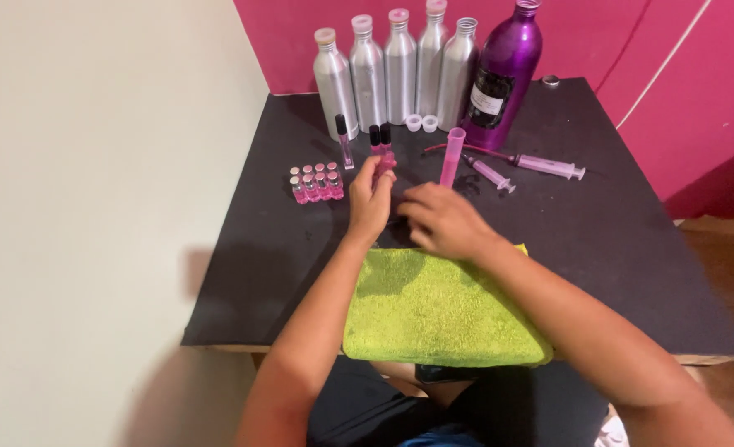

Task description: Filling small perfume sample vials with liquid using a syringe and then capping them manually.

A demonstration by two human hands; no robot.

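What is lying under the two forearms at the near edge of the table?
A green towel lies there on the black table. The arms cover part of its edges, and the table surface beneath it is hidden.

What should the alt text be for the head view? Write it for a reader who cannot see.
The left hand holds a small pink vial over a black table, right hand beside it above a green towel. Behind stand silver bottles, a purple bottle and syringes.

Purple bottle (506,70) top cut off (upper edge); small vials (317,182) too tiny to tell apart.
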